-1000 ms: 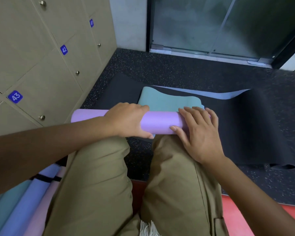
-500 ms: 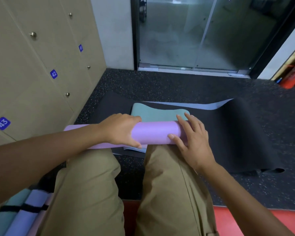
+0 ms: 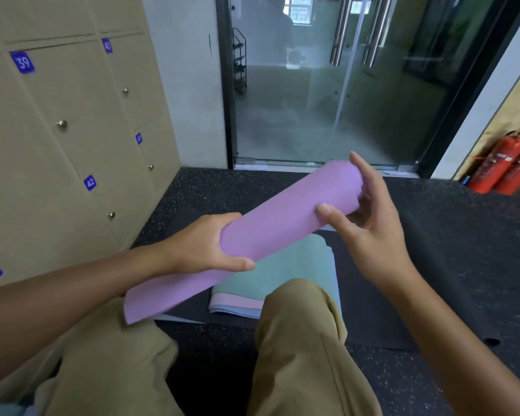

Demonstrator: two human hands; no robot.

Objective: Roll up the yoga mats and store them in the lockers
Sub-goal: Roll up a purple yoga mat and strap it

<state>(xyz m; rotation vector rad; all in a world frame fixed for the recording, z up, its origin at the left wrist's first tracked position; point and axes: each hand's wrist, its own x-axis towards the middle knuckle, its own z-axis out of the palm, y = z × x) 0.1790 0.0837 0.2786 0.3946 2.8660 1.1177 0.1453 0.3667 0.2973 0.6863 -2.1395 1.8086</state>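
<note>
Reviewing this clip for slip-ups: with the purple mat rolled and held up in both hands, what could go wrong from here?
1. The purple mat may unroll: nothing visibly ties it, and only the left hand wraps it; the right hand just cups the far end.
2. The layers at that far end look uneven, so they could telescope.
3. All the lockers in view are closed, so opening a door means freeing a hand.

Bare forearms, khaki trousers (image 3: 306, 355) with side seam.

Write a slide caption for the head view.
Both hands, left and right, hold a rolled purple yoga mat beside closed lockers.
</note>
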